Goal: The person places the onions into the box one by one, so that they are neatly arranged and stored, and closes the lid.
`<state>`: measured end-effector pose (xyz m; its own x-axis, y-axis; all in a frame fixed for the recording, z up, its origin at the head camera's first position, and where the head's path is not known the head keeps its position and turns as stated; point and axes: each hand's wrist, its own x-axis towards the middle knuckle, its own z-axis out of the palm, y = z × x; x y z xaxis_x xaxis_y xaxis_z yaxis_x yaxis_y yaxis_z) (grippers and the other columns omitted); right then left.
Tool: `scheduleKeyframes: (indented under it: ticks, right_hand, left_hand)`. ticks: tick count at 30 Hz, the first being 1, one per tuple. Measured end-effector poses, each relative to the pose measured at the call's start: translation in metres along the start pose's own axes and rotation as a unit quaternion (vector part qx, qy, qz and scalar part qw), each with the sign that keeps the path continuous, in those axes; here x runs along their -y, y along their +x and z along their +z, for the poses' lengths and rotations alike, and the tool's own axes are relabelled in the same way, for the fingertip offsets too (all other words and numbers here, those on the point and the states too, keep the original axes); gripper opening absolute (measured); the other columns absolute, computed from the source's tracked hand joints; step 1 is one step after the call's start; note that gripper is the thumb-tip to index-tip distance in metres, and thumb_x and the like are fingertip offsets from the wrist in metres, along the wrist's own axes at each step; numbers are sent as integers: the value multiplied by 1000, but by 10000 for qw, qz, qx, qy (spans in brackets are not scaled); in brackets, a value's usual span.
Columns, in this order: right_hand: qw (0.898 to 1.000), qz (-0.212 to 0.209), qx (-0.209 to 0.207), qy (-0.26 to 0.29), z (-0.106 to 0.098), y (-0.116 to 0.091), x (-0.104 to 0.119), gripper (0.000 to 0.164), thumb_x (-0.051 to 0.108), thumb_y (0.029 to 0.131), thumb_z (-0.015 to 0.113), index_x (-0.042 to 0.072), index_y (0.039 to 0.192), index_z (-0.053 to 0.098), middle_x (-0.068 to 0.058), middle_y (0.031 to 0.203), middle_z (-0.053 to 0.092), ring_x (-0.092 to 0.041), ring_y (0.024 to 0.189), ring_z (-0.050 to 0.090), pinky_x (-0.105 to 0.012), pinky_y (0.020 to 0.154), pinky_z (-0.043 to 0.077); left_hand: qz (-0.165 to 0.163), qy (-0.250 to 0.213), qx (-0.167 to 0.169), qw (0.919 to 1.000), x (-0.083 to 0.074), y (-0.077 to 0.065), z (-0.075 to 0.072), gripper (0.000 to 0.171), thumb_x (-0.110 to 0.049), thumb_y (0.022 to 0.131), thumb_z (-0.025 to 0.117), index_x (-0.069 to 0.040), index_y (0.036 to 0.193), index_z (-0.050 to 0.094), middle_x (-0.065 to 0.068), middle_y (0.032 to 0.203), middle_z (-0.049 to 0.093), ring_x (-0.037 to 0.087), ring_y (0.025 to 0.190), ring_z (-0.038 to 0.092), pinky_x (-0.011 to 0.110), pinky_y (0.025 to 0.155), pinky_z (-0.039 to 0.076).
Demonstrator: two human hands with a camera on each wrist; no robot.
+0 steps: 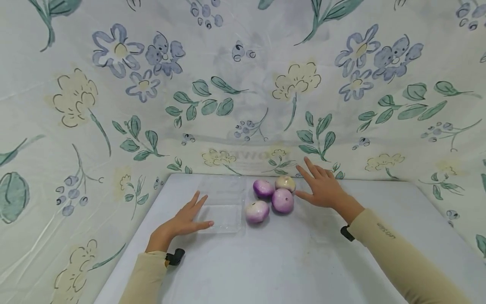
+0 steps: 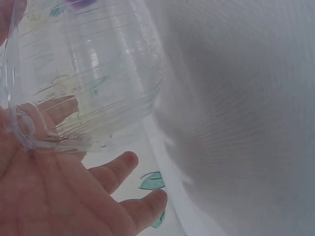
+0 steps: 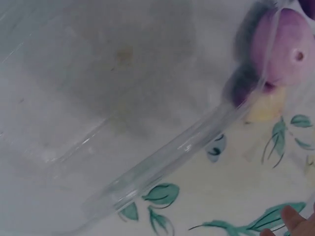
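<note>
My left hand [image 1: 184,219] is at the left side of a clear plastic container [image 1: 224,218], fingers straight and spread, thumb along its near side. In the left wrist view the container [image 2: 108,69] overlaps the palm, and some fingers show through it. Several purple-and-white onions [image 1: 282,201] sit clustered to the container's right; one at the back is pale yellow [image 1: 285,184]. Just right of them my right hand [image 1: 322,188] is held with spread fingers, holding no onion. Its fingertips [image 3: 295,221] appear in the right wrist view, where a clear plastic rim [image 3: 162,167] crosses diagonally.
The white tabletop [image 1: 265,261] extends toward the front and both sides. A floral sheet [image 1: 258,84] hangs behind the table and along its left side. Dark straps with small devices [image 1: 175,256] are on both wrists.
</note>
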<state>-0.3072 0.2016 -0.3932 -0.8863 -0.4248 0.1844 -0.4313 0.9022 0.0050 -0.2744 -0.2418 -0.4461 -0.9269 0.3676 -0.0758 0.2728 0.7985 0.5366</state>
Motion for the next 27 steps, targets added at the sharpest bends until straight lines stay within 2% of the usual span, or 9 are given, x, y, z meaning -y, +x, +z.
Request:
scheduleKeyframes:
  ticks: [8, 17, 27]
  right_hand:
    - [9984, -255, -44, 505, 4, 10, 33, 85, 59, 93, 55, 15, 159, 21, -15, 167, 5, -44, 144, 29, -66, 113, 26]
    - [9974, -448, -83, 557, 13, 15, 59, 85, 60, 93, 55, 17, 158, 24, -14, 167, 8, -43, 144, 30, -66, 114, 25]
    - [9970, -559, 80, 530, 26, 20, 76, 85, 63, 92, 53, 17, 158, 25, -14, 167, 6, -43, 146, 28, -64, 115, 25]
  left_hand:
    - [-64, 75, -23, 9999, -1, 0, 1, 99, -50, 85, 70, -5, 157, 19, 26, 164, 0, 55, 147, 10, 75, 111, 16]
    - [-44, 49, -2, 10000, 2, 2, 1, 100, -50, 85, 70, -5, 158, 18, 26, 164, -1, 55, 147, 10, 75, 111, 17]
    - [-22, 53, -17, 10000, 2, -1, 0, 100, -50, 86, 70, -3, 157, 18, 27, 164, 0, 54, 147, 11, 73, 112, 18]
